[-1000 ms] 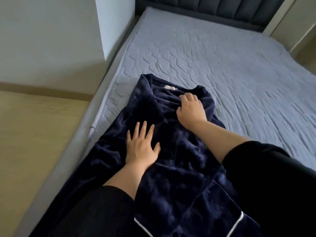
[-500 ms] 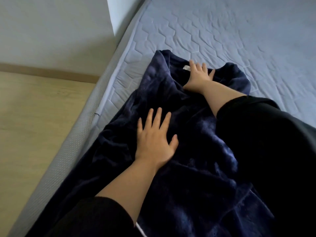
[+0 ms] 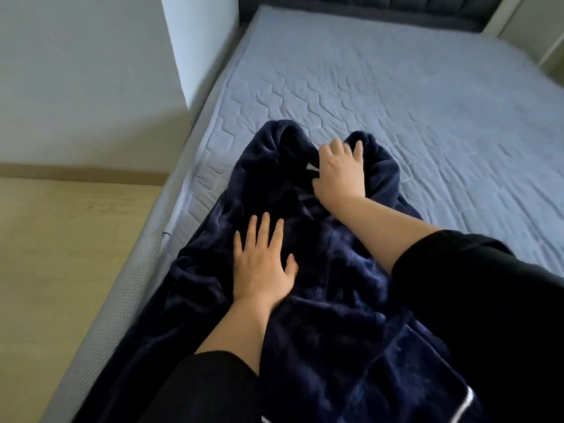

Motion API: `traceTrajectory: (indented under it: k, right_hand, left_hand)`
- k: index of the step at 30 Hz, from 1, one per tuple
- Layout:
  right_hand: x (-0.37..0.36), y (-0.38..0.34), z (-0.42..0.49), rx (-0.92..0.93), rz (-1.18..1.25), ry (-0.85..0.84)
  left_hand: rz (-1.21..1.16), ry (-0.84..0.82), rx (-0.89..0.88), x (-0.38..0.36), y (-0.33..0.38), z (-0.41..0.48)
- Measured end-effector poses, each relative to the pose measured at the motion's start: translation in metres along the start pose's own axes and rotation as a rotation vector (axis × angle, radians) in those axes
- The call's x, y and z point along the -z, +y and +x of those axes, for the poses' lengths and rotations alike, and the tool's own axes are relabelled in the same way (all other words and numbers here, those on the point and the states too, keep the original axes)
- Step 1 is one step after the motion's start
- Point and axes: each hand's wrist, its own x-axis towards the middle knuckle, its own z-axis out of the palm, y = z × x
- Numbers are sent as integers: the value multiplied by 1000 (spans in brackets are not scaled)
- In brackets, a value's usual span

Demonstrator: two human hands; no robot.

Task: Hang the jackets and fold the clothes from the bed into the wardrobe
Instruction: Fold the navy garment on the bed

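My left hand (image 3: pixel 262 264) lies flat on the robe (image 3: pixel 320 300), fingers straight and spread, palm pressing the navy fleece down. My right hand (image 3: pixel 340 172) is further out, at the collar end, fingers bent over a bunched fold; I think they pinch the cloth there, though the fold hides the fingertips. A small white tag (image 3: pixel 312 167) shows just left of that hand. The robe is stretched along the near left edge of the mattress (image 3: pixel 396 87), its lower part running back under my black sleeves (image 3: pixel 476 300), with white piping (image 3: pixel 465 406) close to me on the right. Beyond and to the right of my right hand the quilted grey mattress runs to a dark headboard (image 3: pixel 366 4). Left of my left hand the mattress side drops to a wood floor (image 3: pixel 61 254), and a white wall corner (image 3: pixel 195 50) stands past it.
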Motion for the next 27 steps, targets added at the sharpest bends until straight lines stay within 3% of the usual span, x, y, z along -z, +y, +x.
traceTrajectory:
  k: [2,5,9,11,12,16,18,21,22,24,25,27]
  right_hand:
    - [28,6,-19,71,9,3]
    - [63,9,-48,140,30,-10]
    - [105,-3,-104,250,139,33]
    - [119,-9,-132,330,104,-19]
    - [124,-11,-145,345,109,-57]
    - [135,-24,-194,368,210,-236]
    - [139,-31,-212,394,274,-299]
    - [149,-28,-231,402,359,-279]
    - [152,-22,-235,330,393,-184]
    - [153,-2,-240,-12,436,22]
    - [151,13,-240,-251,444,40]
    - [144,40,-238,-737,538,-118]
  left_hand:
    - [-93,52,-1,8,3,-2]
    - [-557,158,86,21,1,-9]
    - [-1353,115,465,62,-7,-26]
    - [-1800,24,665,84,-15,-33]
    - [-1906,-41,714,94,-20,-37]
    - [-1811,-330,697,129,-14,-58]
    - [-1660,-269,711,139,-1,-66]
    - [-1558,-28,789,141,6,-77]
    - [-1599,-12,816,141,5,-82]
    - [-1684,-49,869,141,-1,-91]
    - [-1713,-88,892,141,-3,-97]
    - [-1789,-179,915,139,-5,-108]
